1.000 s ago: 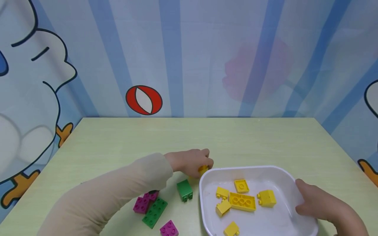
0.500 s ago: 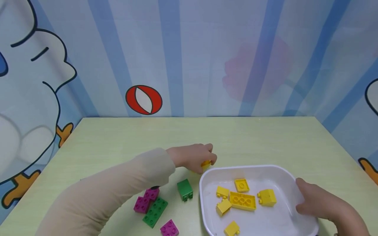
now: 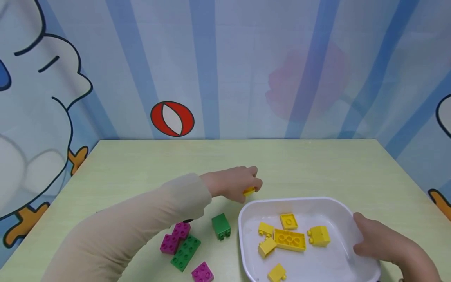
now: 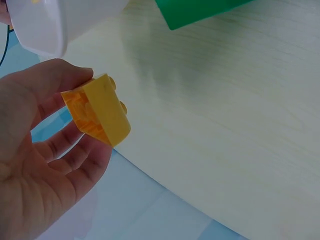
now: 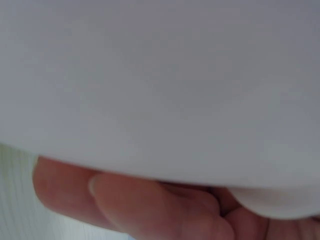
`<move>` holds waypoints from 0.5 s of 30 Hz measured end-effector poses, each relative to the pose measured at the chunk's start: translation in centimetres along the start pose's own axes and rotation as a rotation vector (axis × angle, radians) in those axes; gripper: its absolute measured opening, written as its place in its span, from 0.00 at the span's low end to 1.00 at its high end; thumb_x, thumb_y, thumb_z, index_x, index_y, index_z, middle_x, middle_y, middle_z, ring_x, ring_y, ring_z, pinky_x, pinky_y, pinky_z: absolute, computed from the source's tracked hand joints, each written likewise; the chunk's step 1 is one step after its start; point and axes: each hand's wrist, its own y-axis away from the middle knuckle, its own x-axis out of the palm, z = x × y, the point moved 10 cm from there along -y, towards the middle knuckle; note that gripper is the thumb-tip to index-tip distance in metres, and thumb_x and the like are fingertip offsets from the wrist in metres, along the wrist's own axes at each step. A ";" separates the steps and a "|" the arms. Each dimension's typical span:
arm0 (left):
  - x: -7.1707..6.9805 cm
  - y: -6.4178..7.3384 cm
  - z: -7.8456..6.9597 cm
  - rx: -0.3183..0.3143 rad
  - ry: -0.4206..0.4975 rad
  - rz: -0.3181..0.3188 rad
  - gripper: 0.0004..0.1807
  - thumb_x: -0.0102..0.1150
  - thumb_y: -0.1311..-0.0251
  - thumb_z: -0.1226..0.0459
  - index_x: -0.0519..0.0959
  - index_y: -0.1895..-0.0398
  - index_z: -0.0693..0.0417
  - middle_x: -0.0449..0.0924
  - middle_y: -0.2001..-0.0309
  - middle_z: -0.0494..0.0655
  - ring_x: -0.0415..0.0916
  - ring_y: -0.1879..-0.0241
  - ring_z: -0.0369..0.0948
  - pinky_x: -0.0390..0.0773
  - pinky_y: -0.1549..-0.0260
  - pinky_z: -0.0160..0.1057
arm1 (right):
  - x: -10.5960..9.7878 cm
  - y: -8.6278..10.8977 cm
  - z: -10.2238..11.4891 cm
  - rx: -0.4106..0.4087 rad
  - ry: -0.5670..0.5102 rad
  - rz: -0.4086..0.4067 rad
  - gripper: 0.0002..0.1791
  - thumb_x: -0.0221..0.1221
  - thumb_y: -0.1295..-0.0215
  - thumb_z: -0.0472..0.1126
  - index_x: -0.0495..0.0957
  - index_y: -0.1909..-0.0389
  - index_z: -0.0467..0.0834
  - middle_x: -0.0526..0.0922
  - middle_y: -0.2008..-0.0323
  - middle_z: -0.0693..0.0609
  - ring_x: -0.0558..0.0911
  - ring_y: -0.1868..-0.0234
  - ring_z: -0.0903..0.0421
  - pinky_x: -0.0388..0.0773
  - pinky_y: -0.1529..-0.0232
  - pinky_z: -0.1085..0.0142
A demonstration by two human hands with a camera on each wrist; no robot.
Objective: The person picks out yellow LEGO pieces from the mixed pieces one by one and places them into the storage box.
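My left hand [image 3: 232, 183] pinches a yellow toy brick [image 4: 107, 111] between thumb and fingers, just past the far left corner of a white plastic tray [image 3: 338, 260]. In the left wrist view the brick's hollow orange-looking underside faces the palm and its studs point away. My right hand [image 3: 387, 243] grips the tray's right side, thumb over the rim. The right wrist view shows its curled fingers [image 5: 140, 207] under the white wall. Inside the tray lie several yellow bricks, among them a long one [image 3: 289, 240] with its hollow side up.
Left of the tray a green brick [image 3: 221, 226] lies on the pale wooden table [image 3: 169, 156]. Closer to me are a long green brick [image 3: 185, 252] touching magenta bricks [image 3: 170, 244], and a separate magenta brick [image 3: 202, 272]. A printed cloth [image 3: 232, 70] backs the table.
My left hand has moved slightly up and to the right with the yellow brick, away from the table spot by the tray's corner. The right hand and tray have stayed put.
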 end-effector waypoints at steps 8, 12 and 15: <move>-1.2 -0.2 -1.4 0.006 -0.019 -0.008 0.17 0.60 0.43 0.66 0.76 0.50 0.48 0.65 0.58 0.44 0.66 0.63 0.40 0.69 0.64 0.31 | -0.1 0.1 0.1 -0.014 -0.010 -0.003 0.46 0.61 0.46 0.34 0.42 0.37 0.17 0.53 0.39 0.21 0.63 0.42 0.30 0.61 0.45 0.39; -1.5 -0.5 -2.1 -0.002 -0.036 -0.002 0.16 0.61 0.43 0.65 0.75 0.51 0.46 0.65 0.57 0.43 0.66 0.61 0.40 0.69 0.63 0.30 | -0.1 0.0 0.0 -0.022 -0.008 -0.003 0.46 0.61 0.47 0.33 0.42 0.37 0.17 0.53 0.39 0.21 0.63 0.41 0.30 0.60 0.44 0.38; -1.8 -0.7 -2.6 0.003 -0.058 0.001 0.15 0.60 0.43 0.65 0.75 0.51 0.45 0.65 0.57 0.43 0.66 0.61 0.39 0.69 0.62 0.31 | 0.0 -0.1 0.0 -0.023 -0.007 -0.005 0.47 0.61 0.47 0.33 0.41 0.37 0.17 0.53 0.39 0.21 0.62 0.41 0.29 0.59 0.44 0.38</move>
